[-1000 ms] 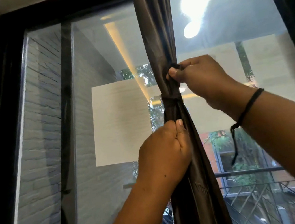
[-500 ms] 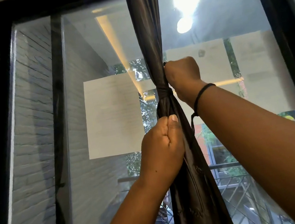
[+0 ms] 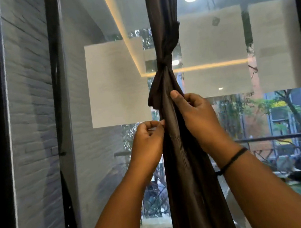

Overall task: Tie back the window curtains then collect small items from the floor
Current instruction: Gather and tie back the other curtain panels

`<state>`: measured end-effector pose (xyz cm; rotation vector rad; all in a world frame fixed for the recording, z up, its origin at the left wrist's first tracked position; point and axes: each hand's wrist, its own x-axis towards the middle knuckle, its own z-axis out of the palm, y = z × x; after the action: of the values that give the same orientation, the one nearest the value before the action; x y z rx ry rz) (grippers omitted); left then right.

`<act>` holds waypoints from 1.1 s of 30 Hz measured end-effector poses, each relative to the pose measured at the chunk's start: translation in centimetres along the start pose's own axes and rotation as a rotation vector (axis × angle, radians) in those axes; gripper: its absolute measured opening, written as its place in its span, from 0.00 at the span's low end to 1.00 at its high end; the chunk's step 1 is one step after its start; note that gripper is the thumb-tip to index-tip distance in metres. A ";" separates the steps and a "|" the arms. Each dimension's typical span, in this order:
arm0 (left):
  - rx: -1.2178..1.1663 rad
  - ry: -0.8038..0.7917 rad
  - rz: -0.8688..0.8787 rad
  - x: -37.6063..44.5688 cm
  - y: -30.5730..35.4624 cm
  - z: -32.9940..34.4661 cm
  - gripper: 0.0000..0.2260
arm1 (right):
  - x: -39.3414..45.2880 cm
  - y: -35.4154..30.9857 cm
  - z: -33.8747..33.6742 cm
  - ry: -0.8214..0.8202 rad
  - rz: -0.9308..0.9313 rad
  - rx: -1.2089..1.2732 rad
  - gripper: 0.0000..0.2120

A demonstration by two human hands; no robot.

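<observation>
gathered dark curtain [image 3: 185, 157] hanging dead centre in front of the window glass [image 3: 113, 157], cinched by a knot [image 3: 164, 66] of its own fabric about a third of the way down, short loose tail [image 3: 155, 93] flopping off the knot's left side.

left hand [image 3: 148, 143] curled at the bundle's left edge, fingertips pinching a fold just below that tail. right hand [image 3: 196, 119] wrapped round the front right of the bundle a bit higher, thumb pressed into the cloth. so both clamped on the curtain, close together with the bundle between them, both under the knot.

what could go wrong, just guessing: looks like slick fabric and a pretty small wrap, so tugging down on the folds could drag the knot loose or slide it lower. also that short tail could slip back through if pulled the wrong way, and then the whole thing fans open again.

long axis straight up and down, top running out of frame overhead, bottom out of frame below. floor and the small items not visible at all, so second half clearly not started.
</observation>
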<state>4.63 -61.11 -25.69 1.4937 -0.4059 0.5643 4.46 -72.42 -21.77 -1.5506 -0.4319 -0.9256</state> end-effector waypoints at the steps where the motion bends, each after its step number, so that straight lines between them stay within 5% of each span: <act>1: -0.008 -0.009 -0.001 -0.1 -0.4 -0.1 0.09 | -0.8 0.6 0.1 0.013 0.017 0.005 0.17; 5: -0.010 0.022 -0.027 -0.3 -1.4 -0.2 0.12 | -3.3 2.3 0.9 -0.067 0.141 0.056 0.15; 8: 0.045 0.195 0.014 0.0 -1.5 -0.5 0.10 | -4.1 2.0 1.0 -0.119 0.075 -0.123 0.16; 11: 0.171 0.364 0.211 0.6 -1.3 -1.7 0.07 | -3.7 1.7 -0.5 -0.043 -0.062 -0.449 0.19; 15: 0.426 0.348 0.482 0.8 -2.0 -1.5 0.08 | -4.0 2.1 -2.1 0.128 -0.029 -0.653 0.21; 17: 0.456 0.378 0.492 0.7 -3.3 -1.8 0.08 | -5.0 2.6 -1.6 0.095 0.035 -0.421 0.22; 20: 0.448 0.401 0.469 0.0 -5.3 -2.6 0.07 | -7.2 3.9 -1.2 -0.267 0.370 0.314 0.31; 22: 0.320 0.287 0.377 -0.9 -5.1 -2.1 0.06 | -8.9 4.7 -0.8 -0.380 0.487 0.520 0.36; 25: 0.069 0.099 0.127 -1.9 -4.1 -0.9 0.10 | -10.6 5.6 0.3 -0.295 0.398 0.331 0.15; 33: 0.232 0.369 0.134 -3.0 -1.5 -2.5 0.11 | -10.1 3.4 -4.5 0.149 0.159 -0.142 0.17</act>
<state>2.86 -58.94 -28.71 1.5476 -0.1554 1.0024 -0.62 -75.10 -31.77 -1.6063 -0.1367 -0.9564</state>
